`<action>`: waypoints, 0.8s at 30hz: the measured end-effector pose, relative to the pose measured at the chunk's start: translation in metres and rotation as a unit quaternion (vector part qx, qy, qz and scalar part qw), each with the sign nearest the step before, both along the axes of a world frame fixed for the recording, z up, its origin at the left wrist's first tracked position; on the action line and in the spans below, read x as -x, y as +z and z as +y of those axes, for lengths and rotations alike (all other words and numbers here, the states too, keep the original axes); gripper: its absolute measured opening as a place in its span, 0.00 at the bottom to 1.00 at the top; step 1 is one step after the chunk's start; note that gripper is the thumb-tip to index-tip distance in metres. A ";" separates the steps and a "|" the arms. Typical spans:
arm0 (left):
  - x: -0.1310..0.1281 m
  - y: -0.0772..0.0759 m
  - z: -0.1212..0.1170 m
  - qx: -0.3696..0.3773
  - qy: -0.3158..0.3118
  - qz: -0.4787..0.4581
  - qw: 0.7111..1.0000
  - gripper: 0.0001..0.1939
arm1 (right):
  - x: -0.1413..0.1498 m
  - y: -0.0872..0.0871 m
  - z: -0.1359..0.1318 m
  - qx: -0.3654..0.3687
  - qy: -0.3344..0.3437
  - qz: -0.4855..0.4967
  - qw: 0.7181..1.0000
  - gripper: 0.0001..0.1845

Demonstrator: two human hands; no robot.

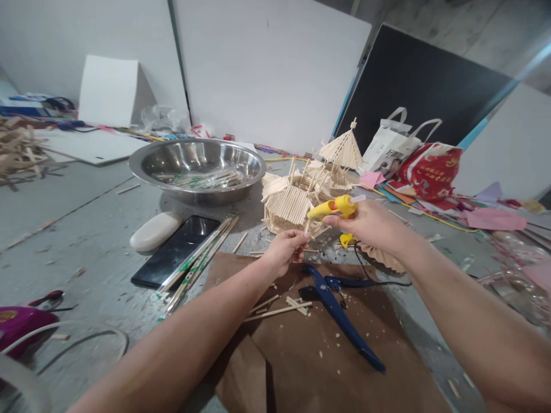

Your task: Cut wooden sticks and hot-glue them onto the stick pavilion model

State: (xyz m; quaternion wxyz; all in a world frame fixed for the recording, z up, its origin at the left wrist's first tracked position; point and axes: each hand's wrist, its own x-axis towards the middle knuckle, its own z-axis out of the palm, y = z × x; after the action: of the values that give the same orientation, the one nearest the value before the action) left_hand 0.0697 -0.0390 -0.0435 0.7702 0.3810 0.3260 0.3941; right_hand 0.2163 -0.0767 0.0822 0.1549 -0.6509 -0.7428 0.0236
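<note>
Two roof sections (pixel 343 151) of the wooden-stick pavilion model (pixel 289 206), upright on the grey work surface (pixel 97 223), appear slatted; several posts (pixel 292 167) stand uncovered. Left hand (pixel 283 251) pinches a short stick (pixel 307 227); right hand (pixel 373 222) grips the glue gun (pixel 329 210).

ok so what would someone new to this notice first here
Probably the bright yellow glue gun in the right hand, its tip close to a short stick pinched in the left hand. Just behind the hands stands the pale stick model with its pointed roofs. After that, the shiny steel basin to its left and the blue cutter on the brown sheet nearer the person.
</note>
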 end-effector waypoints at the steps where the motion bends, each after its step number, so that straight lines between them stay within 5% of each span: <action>1: 0.000 0.000 0.000 -0.001 0.000 0.000 1.000 0.12 | 0.000 0.000 0.000 -0.003 0.002 0.005 1.000 0.19; 24: -0.002 0.009 0.011 -0.011 0.021 0.003 1.000 0.12 | -0.006 0.007 0.004 -0.070 -0.013 0.049 0.996 0.18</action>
State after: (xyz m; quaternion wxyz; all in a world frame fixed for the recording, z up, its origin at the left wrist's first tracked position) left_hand 0.0713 -0.0284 -0.0342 0.7567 0.3834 0.3319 0.4126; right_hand 0.2223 -0.0728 0.0890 0.2367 -0.6459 -0.7258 0.0010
